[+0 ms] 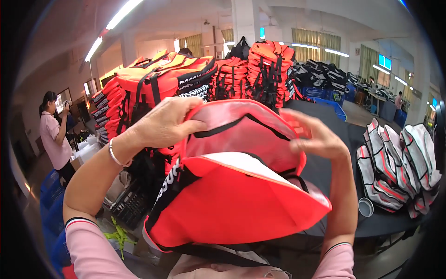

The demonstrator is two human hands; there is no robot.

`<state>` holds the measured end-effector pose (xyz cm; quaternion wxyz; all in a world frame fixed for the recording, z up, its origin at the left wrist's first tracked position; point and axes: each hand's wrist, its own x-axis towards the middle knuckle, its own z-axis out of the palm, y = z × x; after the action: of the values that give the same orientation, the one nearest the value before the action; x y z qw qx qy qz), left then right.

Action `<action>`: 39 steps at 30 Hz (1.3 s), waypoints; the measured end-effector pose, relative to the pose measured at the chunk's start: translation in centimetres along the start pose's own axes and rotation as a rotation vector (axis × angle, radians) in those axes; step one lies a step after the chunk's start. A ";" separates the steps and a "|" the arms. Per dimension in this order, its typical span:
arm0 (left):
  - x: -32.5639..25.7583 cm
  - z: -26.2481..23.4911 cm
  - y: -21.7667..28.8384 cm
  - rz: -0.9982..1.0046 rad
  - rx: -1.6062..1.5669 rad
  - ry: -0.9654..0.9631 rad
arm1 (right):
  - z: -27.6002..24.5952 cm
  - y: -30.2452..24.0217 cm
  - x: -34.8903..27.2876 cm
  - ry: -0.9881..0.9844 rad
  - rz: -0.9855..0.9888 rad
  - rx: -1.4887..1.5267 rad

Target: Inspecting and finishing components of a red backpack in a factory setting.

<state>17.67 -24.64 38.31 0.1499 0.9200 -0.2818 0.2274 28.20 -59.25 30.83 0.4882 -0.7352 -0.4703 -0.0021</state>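
Raised in front of the head camera, a red life vest (232, 200) with black trim is held up between both hands, above the near edge of a dark table (334, 135). The left hand (165, 122) is clamped over the vest's upper left edge, its fingers curled down over the red fabric and the thumb tucked beneath; a silver bangle (116, 156) is worn at that wrist. The right hand (318, 135) is blurred at the vest's upper right corner, with the fingers bent toward the fabric; whether they are closed on it cannot be told. The vest's pale inner lining is turned upward, and its broad red lower panel is spread toward the viewer.

Behind the vest, along the far edge of the table, tall stacks of orange vests (186, 79) with black straps are piled. At the right edge of the table, a heap of grey and white vests (399, 162) with red piping is laid, and a small grey cup (365, 207) is seen just beside it. At the far left, well apart, a person in a pink shirt (53, 135) is standing, turned away.
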 end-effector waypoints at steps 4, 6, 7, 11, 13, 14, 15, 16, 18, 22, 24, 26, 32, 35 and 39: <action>1.8 2.9 -1.0 0.103 -0.445 -0.182 | 2.8 -6.3 5.6 -0.006 -0.113 -0.445; 2.3 3.8 -1.0 0.080 -0.687 -0.335 | 4.1 -7.6 6.9 -0.178 -0.038 -0.575; 2.3 4.1 -1.5 0.074 -0.698 -0.336 | 4.7 -8.0 7.3 -0.246 0.057 -0.671; 1.8 5.6 -2.7 0.031 -0.784 -0.350 | 5.6 -5.2 7.1 -0.244 -0.062 -0.345; 1.1 5.7 -1.7 0.035 -0.661 -0.357 | 6.6 -4.9 7.1 -0.245 0.019 -0.278; 0.9 6.1 -2.0 0.102 -0.563 -0.351 | 7.1 -4.8 7.1 -0.247 0.028 -0.322; 0.6 6.7 -2.2 0.150 -0.567 -0.310 | 7.3 -4.7 7.3 -0.251 0.034 -0.365; 0.2 6.9 -2.3 0.124 -0.498 -0.253 | 7.5 -4.9 7.3 -0.233 0.050 -0.434; -0.1 7.0 -2.5 0.081 -0.419 -0.178 | 7.8 -4.1 8.0 -0.201 0.027 -0.457; 0.8 6.9 -3.1 0.093 -0.153 0.040 | 8.5 -3.0 9.5 -0.087 -0.040 -0.602; 1.3 7.6 -4.7 0.249 0.058 0.277 | 9.0 -3.3 10.0 0.011 -0.116 -0.722; 1.4 8.6 -5.2 0.208 0.139 0.404 | 9.9 -2.9 10.5 0.103 -0.174 -0.815; -0.1 11.6 -5.6 0.145 -0.012 0.627 | 12.1 0.7 7.8 0.381 -0.406 -1.115; -1.7 12.0 -4.8 0.161 -0.292 0.465 | 12.4 2.1 6.0 0.402 -0.436 -1.160; -4.0 11.3 -2.7 0.257 -0.215 0.409 | 12.7 2.5 5.2 0.458 -0.472 -1.163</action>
<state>20.10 -25.24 26.29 0.2708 0.7902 -0.3827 0.3947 27.06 -46.70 24.80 0.0865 -0.7371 -0.4252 -0.5181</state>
